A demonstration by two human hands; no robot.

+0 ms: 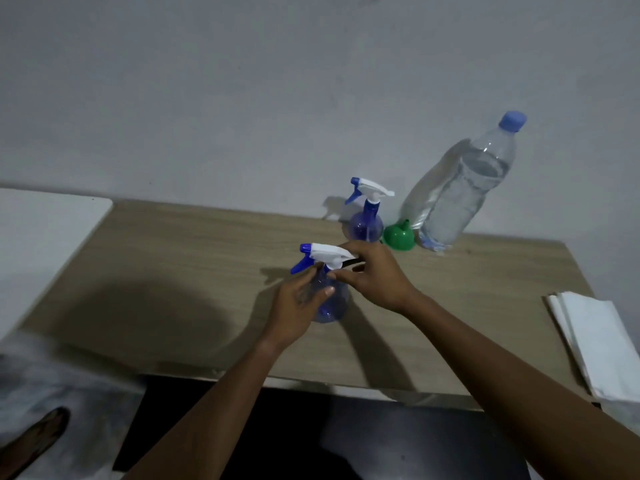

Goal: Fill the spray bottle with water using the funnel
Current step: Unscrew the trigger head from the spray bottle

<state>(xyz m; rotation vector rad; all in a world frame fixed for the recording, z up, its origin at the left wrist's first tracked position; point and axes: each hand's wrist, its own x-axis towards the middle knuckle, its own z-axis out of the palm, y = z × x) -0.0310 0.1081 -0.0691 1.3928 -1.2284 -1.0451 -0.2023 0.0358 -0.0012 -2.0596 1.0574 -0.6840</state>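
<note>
A blue see-through spray bottle (330,306) with a white and blue trigger head stands in the middle of the wooden table (173,271). My left hand (294,313) wraps its round body. My right hand (377,275) pinches the neck just under the white trigger head. A second spray bottle (366,223) stands farther back by the wall. To its right a green funnel (399,235) rests upside down on the table. A large clear water bottle (460,195) with a blue cap stands behind the funnel, mostly full.
A stack of white paper napkins (595,344) lies at the table's right edge. A white surface (41,237) adjoins the table on the left. The grey wall runs right behind the table. A foot (34,441) shows on the floor at lower left.
</note>
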